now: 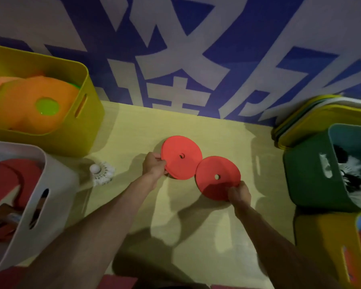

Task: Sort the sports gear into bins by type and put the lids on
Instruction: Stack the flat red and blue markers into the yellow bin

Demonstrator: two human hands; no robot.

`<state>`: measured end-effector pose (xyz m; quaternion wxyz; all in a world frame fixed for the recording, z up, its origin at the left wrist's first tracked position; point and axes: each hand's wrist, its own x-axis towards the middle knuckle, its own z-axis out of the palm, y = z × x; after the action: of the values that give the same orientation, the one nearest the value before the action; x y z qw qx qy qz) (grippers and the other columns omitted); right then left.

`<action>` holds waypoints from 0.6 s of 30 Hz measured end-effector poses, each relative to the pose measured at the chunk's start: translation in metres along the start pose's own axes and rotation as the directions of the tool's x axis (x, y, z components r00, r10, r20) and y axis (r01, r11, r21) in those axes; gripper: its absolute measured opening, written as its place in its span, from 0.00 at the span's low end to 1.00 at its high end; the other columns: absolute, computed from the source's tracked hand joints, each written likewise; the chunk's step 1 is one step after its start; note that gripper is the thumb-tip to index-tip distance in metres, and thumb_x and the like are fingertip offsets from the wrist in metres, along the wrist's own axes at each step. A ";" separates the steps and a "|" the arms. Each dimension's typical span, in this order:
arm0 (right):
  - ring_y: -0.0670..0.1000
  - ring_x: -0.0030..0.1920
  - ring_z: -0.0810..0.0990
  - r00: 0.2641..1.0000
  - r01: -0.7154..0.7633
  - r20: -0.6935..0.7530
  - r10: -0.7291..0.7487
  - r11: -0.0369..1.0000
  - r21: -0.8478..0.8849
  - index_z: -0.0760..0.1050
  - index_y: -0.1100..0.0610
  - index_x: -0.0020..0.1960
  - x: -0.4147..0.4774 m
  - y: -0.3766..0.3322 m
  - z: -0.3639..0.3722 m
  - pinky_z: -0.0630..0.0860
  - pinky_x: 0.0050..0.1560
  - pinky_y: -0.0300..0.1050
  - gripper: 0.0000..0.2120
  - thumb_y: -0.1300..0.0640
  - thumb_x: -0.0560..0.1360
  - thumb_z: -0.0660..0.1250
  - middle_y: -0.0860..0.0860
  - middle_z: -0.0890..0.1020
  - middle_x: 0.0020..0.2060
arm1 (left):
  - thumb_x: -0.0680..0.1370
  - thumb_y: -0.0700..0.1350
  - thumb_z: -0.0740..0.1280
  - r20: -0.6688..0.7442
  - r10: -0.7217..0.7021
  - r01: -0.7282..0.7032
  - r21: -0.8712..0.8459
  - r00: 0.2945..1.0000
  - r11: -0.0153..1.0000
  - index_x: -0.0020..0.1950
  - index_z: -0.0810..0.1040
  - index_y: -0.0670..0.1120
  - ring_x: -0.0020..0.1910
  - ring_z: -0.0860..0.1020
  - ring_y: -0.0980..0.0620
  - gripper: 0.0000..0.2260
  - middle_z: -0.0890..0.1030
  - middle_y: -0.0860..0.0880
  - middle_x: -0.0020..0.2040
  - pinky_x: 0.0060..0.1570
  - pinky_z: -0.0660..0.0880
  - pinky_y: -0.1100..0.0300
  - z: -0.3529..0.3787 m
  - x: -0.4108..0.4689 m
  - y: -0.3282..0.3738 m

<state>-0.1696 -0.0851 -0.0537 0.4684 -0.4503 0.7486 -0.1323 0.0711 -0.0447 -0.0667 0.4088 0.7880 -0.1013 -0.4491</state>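
Note:
Two red flat discs with small centre holes lie on the yellow table. My left hand (154,164) grips the left edge of the farther red disc (181,157), which looks like a thin stack. My right hand (238,193) pinches the near right edge of the nearer red disc (217,177). The two discs touch edge to edge. A white shuttlecock (102,172) lies on the table left of my left hand.
A yellow bin (88,113) with orange discs stands at the back left. A white bin (50,184) with red items is at the near left. On the right are a green bin (304,176) with shuttlecocks, a yellow bin (325,247) and stacked lids (296,124).

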 end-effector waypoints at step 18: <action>0.54 0.51 0.81 0.877 0.468 -0.165 -0.451 0.880 0.082 0.79 0.59 0.59 -0.041 -0.043 -0.196 0.79 0.56 0.55 0.15 0.57 0.75 0.63 0.57 0.83 0.51 | 0.71 0.36 0.68 0.004 0.422 -0.422 0.007 0.907 0.907 0.49 0.78 0.43 0.36 0.80 0.50 0.08 0.82 0.45 0.41 0.34 0.77 0.60 0.091 -0.199 0.089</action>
<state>-0.3007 -0.1198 0.1001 0.3955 -0.5757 0.6422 -0.3159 -0.0971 -0.0477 0.0991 0.4930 0.7485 -0.2712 -0.3509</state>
